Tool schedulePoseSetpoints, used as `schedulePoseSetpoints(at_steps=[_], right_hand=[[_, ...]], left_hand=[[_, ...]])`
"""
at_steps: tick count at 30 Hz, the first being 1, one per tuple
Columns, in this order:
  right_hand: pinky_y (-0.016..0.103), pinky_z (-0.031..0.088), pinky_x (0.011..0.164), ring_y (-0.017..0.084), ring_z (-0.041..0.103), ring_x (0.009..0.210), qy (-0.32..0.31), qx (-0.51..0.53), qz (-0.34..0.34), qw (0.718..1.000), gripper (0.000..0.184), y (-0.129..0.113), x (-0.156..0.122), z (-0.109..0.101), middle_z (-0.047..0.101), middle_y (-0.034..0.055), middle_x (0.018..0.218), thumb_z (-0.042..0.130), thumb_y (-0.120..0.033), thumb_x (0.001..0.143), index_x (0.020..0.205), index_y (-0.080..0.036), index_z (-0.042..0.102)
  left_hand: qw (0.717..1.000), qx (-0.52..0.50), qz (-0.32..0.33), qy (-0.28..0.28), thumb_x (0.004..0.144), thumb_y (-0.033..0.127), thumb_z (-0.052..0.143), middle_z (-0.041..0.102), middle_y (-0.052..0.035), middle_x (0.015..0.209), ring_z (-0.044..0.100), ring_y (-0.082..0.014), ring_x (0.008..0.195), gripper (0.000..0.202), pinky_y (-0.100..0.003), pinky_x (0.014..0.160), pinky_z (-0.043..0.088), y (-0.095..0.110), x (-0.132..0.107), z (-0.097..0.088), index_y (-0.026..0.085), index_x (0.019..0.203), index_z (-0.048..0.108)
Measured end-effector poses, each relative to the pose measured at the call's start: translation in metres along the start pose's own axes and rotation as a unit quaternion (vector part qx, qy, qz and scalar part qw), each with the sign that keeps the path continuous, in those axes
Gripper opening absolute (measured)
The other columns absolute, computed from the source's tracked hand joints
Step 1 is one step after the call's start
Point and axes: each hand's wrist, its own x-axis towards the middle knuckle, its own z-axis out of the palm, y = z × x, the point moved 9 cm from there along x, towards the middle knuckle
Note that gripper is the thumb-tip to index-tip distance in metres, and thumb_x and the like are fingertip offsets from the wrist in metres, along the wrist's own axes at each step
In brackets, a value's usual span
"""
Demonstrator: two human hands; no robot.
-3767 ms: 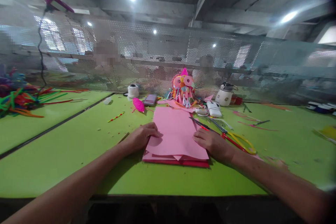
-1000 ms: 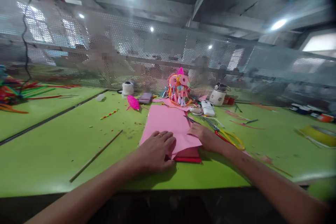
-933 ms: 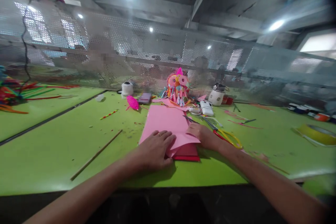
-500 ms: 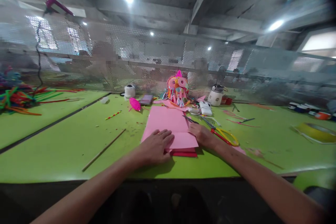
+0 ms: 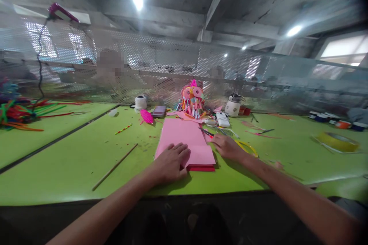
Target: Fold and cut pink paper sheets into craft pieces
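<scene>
A pink paper sheet lies on a stack of pink and red sheets on the green table. My left hand lies flat on the near left part of the top sheet, fingers stretched out. My right hand rests at the sheet's right edge, fingers extended and touching the paper, beside yellow-handled scissors.
A thin wooden stick lies left of the stack. At the back stand a colourful paper ornament, a white thread spool, a white jar and a pink fuzzy piece. Coloured strips pile at far left. A yellow tape roll sits right.
The lifted, bent near corner of the pink sheet has been laid down flat on the stack. My left hand stayed on the paper; my right hand shifted slightly along the right edge.
</scene>
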Motion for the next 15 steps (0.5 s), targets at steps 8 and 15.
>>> schedulePoseSetpoints(at_steps=[8, 15], right_hand=[[0.035, 0.046, 0.085, 0.02, 0.058, 0.09, -0.101, 0.015, -0.066, 0.993, 0.017, -0.071, 0.04, 0.014, 0.068, 0.0095, 0.087, 0.053, -0.022, 0.092, 0.091, -0.012, 0.068], [0.043, 0.038, 0.1, 0.023, 0.053, 0.117, -0.145, 0.001, -0.063, 0.987, 0.04, -0.058, 0.01, 0.024, 0.063, 0.0134, 0.123, 0.046, -0.042, 0.096, 0.119, -0.014, 0.063]], left_hand=[[1.0, 0.002, -0.003, 0.004, 0.083, 0.042, 0.05, 0.043, -0.0144, 0.145, 0.037, -0.0313, 0.134, 0.058, -0.05, 0.11, 0.028, -0.004, 0.001, 0.006, 0.018, 0.136, 0.044], [1.0, 0.01, 0.007, -0.005, 0.082, 0.039, 0.05, 0.043, -0.0146, 0.145, 0.037, -0.0324, 0.134, 0.059, -0.051, 0.109, 0.028, -0.001, 0.002, 0.003, 0.019, 0.138, 0.043]])
